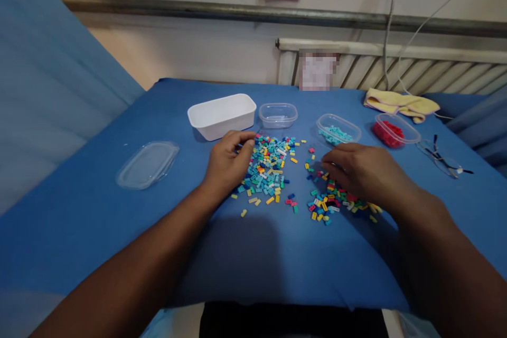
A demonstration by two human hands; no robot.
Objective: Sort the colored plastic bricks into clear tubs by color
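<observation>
My left hand (228,162) rests at the left edge of a pile of small building bricks (267,166), mostly turquoise with yellow, pink and white ones. Its thumb and index fingertip are close together; anything between them is too small to make out. Over a second, more mixed pile of building bricks (327,203) hovers my right hand (362,171), bent at the fingers and pinched towards the thumb. Its palm side is hidden, as is part of that pile. Just beyond it stands a clear tub (338,121) holding turquoise bricks.
A white box (222,116) and a clear tub (278,116) stand at the back. Red bricks (390,133) fill part of another tub at right, near a yellow cloth (400,103) and eyeglasses (441,158). A clear lid (147,165) lies left on the blue-covered table (95,211).
</observation>
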